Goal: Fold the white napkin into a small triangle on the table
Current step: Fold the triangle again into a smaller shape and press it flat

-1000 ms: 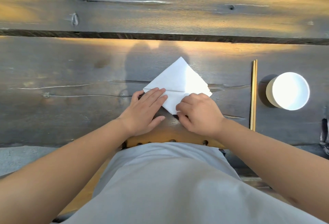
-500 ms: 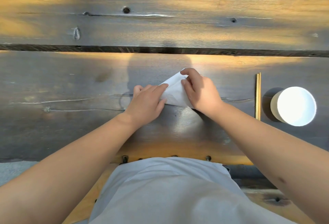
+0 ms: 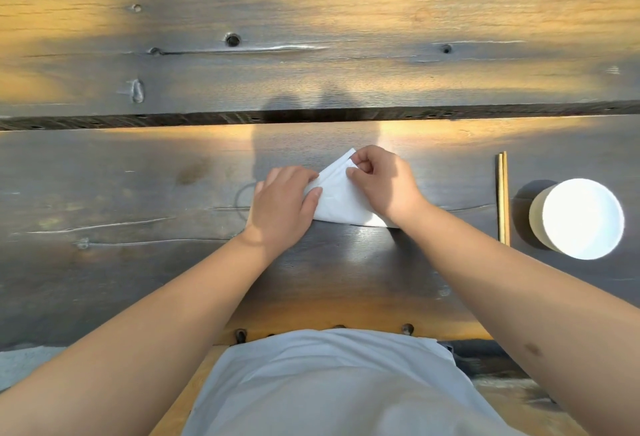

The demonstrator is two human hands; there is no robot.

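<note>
Mostly folded: white napkin (image 3: 341, 198) already triangular on tabletop (image 3: 138, 193). Right hand (image 3: 381, 182) grip pinching 12 o'clock tip, left hand (image 3: 282, 203) pressing flat at 9 o'clock. Left: final crease, probably.

The person wears a plain pale grey-white top (image 3: 332, 387), which fills the view at 6 o'clock with soft folds across the front. Both forearms are bare to the edge of view, with no sleeve, watch or bracelet showing. The left hand (image 3: 282, 205) and right hand (image 3: 384, 182) are bare, without rings or gloves. A small dark mark (image 3: 533, 349) sits on the right forearm near 4 o'clock.
</note>
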